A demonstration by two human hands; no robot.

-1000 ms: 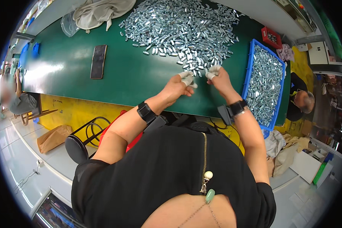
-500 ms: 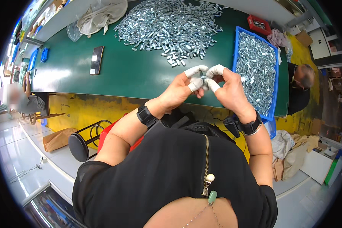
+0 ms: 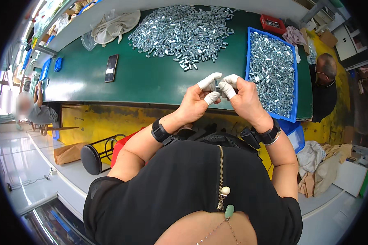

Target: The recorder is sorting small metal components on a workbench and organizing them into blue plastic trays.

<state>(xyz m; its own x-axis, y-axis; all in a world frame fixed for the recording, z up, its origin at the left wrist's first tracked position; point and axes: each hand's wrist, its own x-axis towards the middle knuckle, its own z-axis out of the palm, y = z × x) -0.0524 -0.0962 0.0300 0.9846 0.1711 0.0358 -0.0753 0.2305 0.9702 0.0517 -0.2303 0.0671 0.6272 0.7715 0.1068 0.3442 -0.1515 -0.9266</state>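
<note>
My left hand (image 3: pixel 196 97) and my right hand (image 3: pixel 244 94) meet above the near edge of the green table (image 3: pixel 151 77). White covers wrap the thumb and index fingertips of both. Between the fingertips is a small silvery metal piece (image 3: pixel 217 85), mostly hidden by them; both hands pinch it. It resembles the pieces in the large heap (image 3: pixel 184 32) on the far part of the table. To the right of my right hand, a blue tray (image 3: pixel 248 53) is filled with similar shiny, elongated metal pieces (image 3: pixel 272 73).
A phone (image 3: pixel 111 68) lies on the table's left half, with a crumpled pale cloth (image 3: pixel 114 29) behind it. A red bin (image 3: pixel 272 24) stands at the back right. One person (image 3: pixel 325 87) sits beyond the tray, another (image 3: pixel 41 110) at far left. A black stool (image 3: pixel 91 159) stands lower left.
The view has shifted slightly, so the table things sit a little differently in the picture. My fingers have moved a little around the small metal piece, staying close together.
</note>
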